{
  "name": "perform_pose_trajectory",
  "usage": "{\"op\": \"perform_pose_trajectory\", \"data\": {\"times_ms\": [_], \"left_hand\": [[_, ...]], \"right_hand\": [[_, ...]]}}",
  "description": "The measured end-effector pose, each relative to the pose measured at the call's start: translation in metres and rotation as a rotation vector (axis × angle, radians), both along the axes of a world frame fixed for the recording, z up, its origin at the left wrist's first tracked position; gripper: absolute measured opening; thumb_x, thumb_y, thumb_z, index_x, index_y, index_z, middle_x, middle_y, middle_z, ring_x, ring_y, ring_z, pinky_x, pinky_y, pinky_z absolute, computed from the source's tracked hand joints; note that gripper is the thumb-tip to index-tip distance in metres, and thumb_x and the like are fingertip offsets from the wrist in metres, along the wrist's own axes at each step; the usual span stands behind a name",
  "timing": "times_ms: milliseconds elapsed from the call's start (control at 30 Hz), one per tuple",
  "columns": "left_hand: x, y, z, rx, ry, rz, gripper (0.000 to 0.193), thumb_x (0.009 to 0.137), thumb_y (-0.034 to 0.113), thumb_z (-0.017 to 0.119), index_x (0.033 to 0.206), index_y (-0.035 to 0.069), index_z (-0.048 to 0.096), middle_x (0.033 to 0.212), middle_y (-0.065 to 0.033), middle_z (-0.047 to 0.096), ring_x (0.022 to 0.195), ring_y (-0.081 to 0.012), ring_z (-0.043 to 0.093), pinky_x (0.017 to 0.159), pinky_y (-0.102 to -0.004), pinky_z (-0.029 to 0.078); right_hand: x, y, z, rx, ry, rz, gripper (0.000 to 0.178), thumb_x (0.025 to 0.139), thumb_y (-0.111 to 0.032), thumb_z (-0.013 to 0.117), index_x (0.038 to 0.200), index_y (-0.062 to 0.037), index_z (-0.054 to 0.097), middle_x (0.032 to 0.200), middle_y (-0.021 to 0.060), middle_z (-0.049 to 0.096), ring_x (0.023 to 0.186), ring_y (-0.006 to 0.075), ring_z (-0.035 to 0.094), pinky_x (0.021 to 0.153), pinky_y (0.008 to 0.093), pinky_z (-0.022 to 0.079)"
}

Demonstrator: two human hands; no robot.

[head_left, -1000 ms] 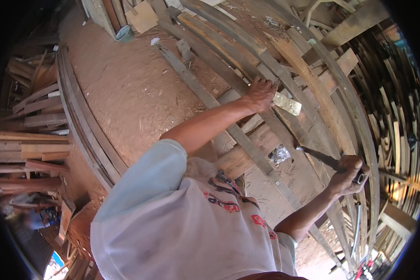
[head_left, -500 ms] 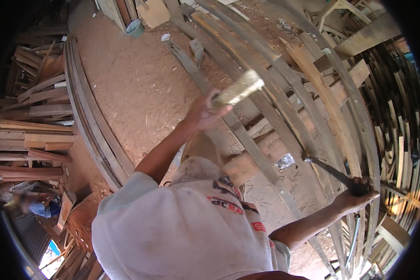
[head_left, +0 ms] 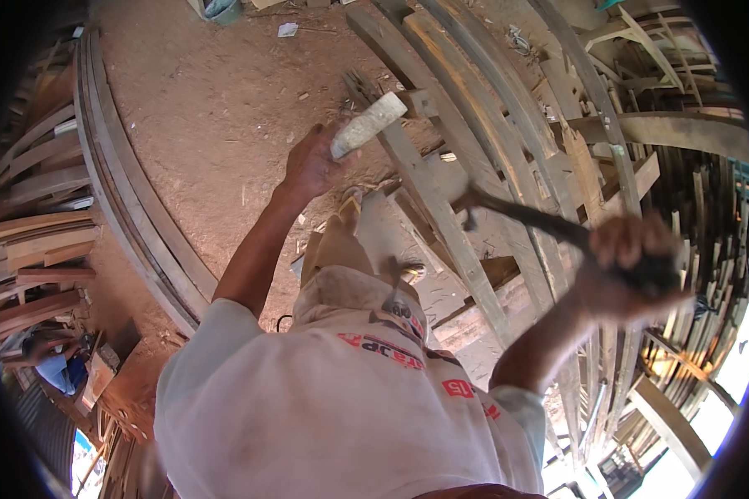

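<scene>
My left hand is closed around one end of a pale, rough, oblong block, which looks like wood or stone; I cannot tell which. The block's free end points up and right, over a long dark plank. On the right, my right hand is wrapped round the dark handle of a hammer. Motion smears this hand. The slim hammer head hangs over the planks, pointing toward my left hand, apart from the block.
Long curved beams lie side by side ahead and right. Curved planks and stacked boards line the left. A person is at the lower left. Reddish dirt floor stretches ahead, and many upright strips stand far right.
The view has shifted. My right hand has lifted the hammer up from the beams. My left hand, still holding the block, has moved left and slightly away from me.
</scene>
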State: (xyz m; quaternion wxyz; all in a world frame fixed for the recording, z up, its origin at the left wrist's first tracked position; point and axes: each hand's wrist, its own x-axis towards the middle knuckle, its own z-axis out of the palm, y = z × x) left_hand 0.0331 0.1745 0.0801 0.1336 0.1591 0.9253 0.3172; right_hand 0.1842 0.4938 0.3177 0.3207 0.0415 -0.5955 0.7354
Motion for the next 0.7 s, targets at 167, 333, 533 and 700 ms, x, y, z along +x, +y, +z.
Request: {"op": "perform_pose_trajectory", "data": {"times_ms": [167, 333, 533, 700], "left_hand": [[-0.015, -0.008, 0.003, -0.086, -0.103, -0.082, 0.069, 0.091, 0.048, 0.070, 0.149, 0.020, 0.046, 0.115, -0.0219, 0.064, 0.106, -0.0400, 0.066, 0.090, -0.0481, 0.054], [-0.019, -0.013, 0.001, -0.083, -0.164, -0.120, 0.074, 0.091, 0.047, 0.069, 0.155, 0.023, 0.040, 0.112, -0.0237, 0.064, 0.104, -0.0410, 0.067, 0.088, -0.0500, 0.054], [-0.019, -0.011, 0.005, -0.109, -0.150, -0.125, 0.079, 0.092, 0.049, 0.069, 0.158, 0.022, 0.035, 0.103, -0.0227, 0.064, 0.093, -0.0380, 0.068, 0.079, -0.0481, 0.057], [-0.017, -0.009, -0.004, -0.103, -0.124, -0.128, 0.080, 0.093, 0.047, 0.069, 0.159, 0.020, 0.033, 0.101, -0.0212, 0.064, 0.089, -0.0362, 0.069, 0.075, -0.0468, 0.057]], "right_hand": [[-0.153, -0.073, -0.020, -0.106, -0.237, 0.217, 0.071, 0.099, -0.071, 0.042, 0.087, -0.0041, 0.062, 0.064, 0.0040, 0.049, 0.051, 0.0164, 0.042, 0.051, 0.0338, 0.036], [-0.245, -0.142, -0.017, 0.138, -0.433, 0.030, 0.063, 0.099, -0.068, 0.049, 0.081, -0.0079, 0.055, 0.056, 0.0043, 0.048, 0.042, 0.0154, 0.044, 0.042, 0.0302, 0.038], [-0.346, -0.153, -0.058, 0.217, -0.668, 0.162, 0.061, 0.097, -0.068, 0.052, 0.075, -0.0121, 0.053, 0.056, 0.0013, 0.045, 0.043, 0.0145, 0.042, 0.042, 0.0309, 0.036], [-0.398, -0.182, -0.082, 0.371, -0.730, 0.198, 0.056, 0.097, -0.063, 0.059, 0.073, -0.0121, 0.052, 0.056, 0.0003, 0.046, 0.044, 0.0141, 0.044, 0.041, 0.0314, 0.035]]}}
